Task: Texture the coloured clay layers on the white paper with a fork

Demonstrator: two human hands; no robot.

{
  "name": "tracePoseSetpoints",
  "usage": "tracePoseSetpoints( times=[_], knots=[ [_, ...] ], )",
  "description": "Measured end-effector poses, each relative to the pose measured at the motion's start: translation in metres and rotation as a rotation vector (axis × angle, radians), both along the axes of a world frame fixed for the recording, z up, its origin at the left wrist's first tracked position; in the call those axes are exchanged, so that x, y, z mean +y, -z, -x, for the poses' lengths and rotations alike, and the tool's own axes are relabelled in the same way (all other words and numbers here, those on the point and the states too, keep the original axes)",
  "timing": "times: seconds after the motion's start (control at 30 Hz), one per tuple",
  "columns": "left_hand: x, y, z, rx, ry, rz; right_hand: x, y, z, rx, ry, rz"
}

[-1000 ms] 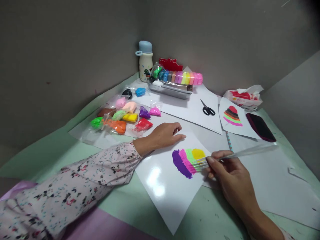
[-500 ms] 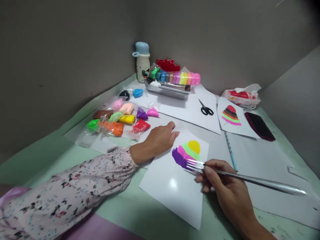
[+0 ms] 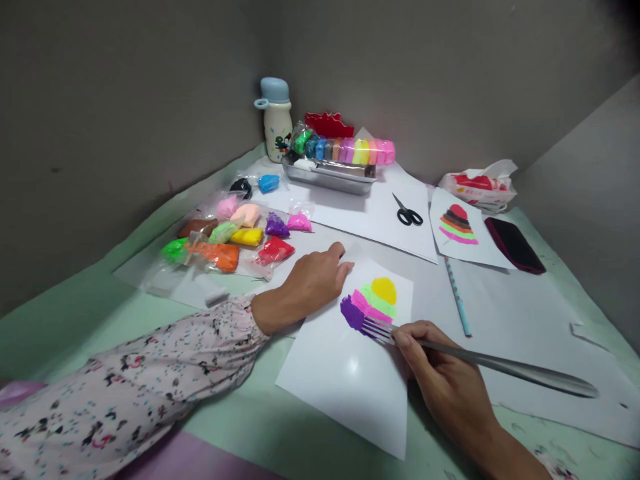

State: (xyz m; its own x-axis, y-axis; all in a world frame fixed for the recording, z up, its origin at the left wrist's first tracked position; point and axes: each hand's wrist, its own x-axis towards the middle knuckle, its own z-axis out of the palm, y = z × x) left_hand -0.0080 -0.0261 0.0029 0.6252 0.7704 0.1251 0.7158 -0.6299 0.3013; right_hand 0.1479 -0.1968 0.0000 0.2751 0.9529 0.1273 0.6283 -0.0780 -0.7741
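Observation:
My right hand [image 3: 445, 373] grips a metal fork [image 3: 505, 365] close to its head, the long handle pointing right. Its tines lie over the purple clay band [image 3: 353, 315] on a white sheet [image 3: 345, 387]. Above that band come flattened pink [image 3: 371, 308], light green [image 3: 376, 299] and yellow [image 3: 384, 291] clay, forming a layered shape. My left hand [image 3: 315, 280] rests at the sheet's upper left edge, thumb and forefinger apart, holding nothing visible; its other fingers are mostly hidden.
Bagged colored clay [image 3: 220, 257] lies at left. Behind stand a bottle [image 3: 277, 127] and a metal tray [image 3: 327, 179] bearing a clay pack [image 3: 350, 151]. Scissors [image 3: 409, 216], a finished-looking clay picture [image 3: 459, 225], a phone [image 3: 515, 245], a pencil [image 3: 458, 300] and tissues [image 3: 480, 188] sit right.
The view has shifted slightly, so most things appear a little further left. The fork's tines have moved slightly over the purple clay, and its handle has tilted. My left hand stays by the sheet.

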Motion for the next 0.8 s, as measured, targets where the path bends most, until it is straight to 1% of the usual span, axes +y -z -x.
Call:
tracePoseSetpoints(
  times=[0.2,0.4,0.53,0.8],
  knots=[
    [0.0004,0.0009,0.0002,-0.005,-0.001,0.0,-0.0008,-0.0006,0.0001,-0.029,-0.046,0.053],
    [0.0007,0.0019,0.0007,-0.017,0.018,-0.019,-0.0026,-0.0007,-0.0006,-0.023,-0.038,0.078],
    [0.001,0.0023,0.0008,-0.003,0.003,-0.012,-0.0029,-0.0002,-0.0012,-0.003,-0.028,0.087],
    [0.001,0.0018,0.001,-0.008,0.016,-0.011,-0.004,0.0004,-0.0038,0.024,-0.034,0.085]
  ],
)
